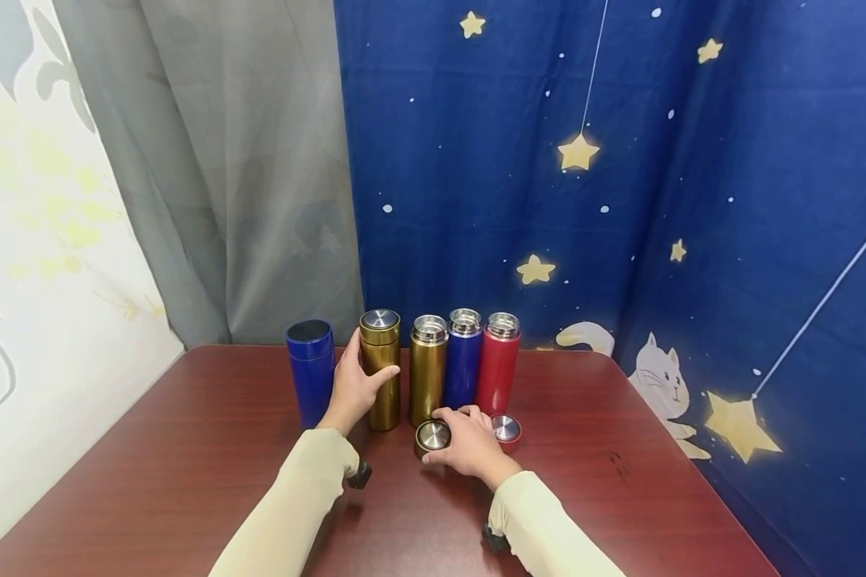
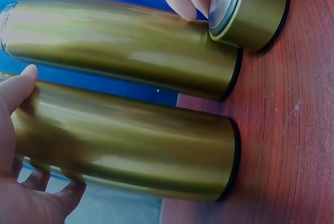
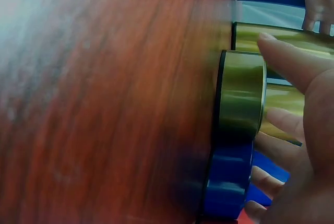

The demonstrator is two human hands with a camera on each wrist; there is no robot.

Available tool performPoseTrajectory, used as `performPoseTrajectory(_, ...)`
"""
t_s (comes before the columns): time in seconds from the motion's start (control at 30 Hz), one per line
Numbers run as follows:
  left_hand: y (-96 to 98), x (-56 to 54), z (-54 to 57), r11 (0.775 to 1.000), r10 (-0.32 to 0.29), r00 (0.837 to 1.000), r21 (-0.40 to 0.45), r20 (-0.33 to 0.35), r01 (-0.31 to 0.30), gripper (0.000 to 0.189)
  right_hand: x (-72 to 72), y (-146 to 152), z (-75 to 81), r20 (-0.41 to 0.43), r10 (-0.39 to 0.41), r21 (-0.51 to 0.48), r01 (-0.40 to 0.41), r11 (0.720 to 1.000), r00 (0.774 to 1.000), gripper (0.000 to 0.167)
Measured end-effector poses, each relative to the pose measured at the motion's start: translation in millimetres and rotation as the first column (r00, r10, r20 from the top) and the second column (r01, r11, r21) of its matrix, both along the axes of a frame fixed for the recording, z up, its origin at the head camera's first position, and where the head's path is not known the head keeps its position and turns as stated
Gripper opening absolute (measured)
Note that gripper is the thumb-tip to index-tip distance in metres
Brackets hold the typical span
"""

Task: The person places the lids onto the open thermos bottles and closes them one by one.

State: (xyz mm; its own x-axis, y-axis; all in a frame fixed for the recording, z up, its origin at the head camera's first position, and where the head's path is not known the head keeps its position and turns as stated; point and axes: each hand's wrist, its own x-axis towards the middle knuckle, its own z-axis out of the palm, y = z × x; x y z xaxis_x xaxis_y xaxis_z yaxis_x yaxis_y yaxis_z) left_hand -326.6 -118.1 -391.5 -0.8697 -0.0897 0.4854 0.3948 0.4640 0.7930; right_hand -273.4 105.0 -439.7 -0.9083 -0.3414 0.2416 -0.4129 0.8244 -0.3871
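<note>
My left hand (image 1: 357,385) grips a gold thermos bottle (image 1: 384,401) with its lid on, the thumb on one side and the fingers round the other. Over a loose gold lid (image 1: 433,437) my right hand (image 1: 469,445) is spread, thumb and forefinger at opposite sides of its rim. A blue lid (image 3: 227,182) lies beside that lid, beneath the same hand; the head view hides it. To the right of the hand is a red lid (image 1: 506,433). Behind them stand lidless gold (image 1: 427,385), blue (image 1: 463,373) and red (image 1: 499,377) bottles with bare steel necks.
A dark blue bottle (image 1: 310,377) with a dark top stands left of my left hand. The bottles are near the far edge of the reddish-brown wooden table (image 1: 188,481). Behind it hang a grey curtain (image 1: 281,160) and a blue star-print curtain (image 1: 476,160).
</note>
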Motion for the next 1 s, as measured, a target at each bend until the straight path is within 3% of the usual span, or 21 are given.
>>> performPoseTrajectory(0.6, 2.0, -7.6, -0.2, 0.999, 0.032, 0.999, 0.006, -0.025, -0.032, 0.096, -3.7, 3, -4.8, -0.039, 0.056, 0.05, -0.054, 0.997, 0.998, 0.064)
performPoseTrajectory(1.0, 15.2, -2.5, -2.9, 0.989, 0.127, 0.992, 0.071, 0.017, -0.128, 0.101, -4.9, 6, -3.9, -0.049, 0.075, 0.023, -0.074, 0.997, 0.996, 0.063)
